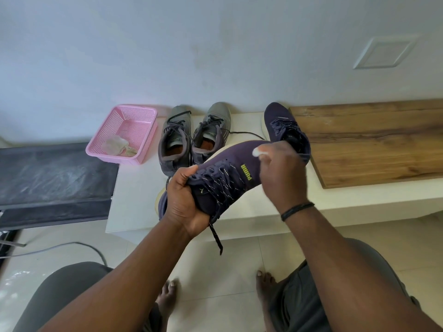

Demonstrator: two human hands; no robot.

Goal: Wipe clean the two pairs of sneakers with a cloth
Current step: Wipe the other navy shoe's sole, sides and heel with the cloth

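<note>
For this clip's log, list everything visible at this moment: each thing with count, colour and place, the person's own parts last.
Held sneaker: one, dark purple, yellow-green logo, above the ledge.
Second purple sneaker: one, on the ledge by the wall.
Grey sneakers: two, side by side on the ledge.
Cloth: one, white, at the held sneaker's toe.
Basket: one, pink, left on the ledge, holding a pale rag.
Wooden board: one, brown, right on the ledge.
Ledge: one, cream.
Cable: one, grey, on the floor.
Left hand: grips the held sneaker's heel end.
Right hand: holds the cloth.
</note>
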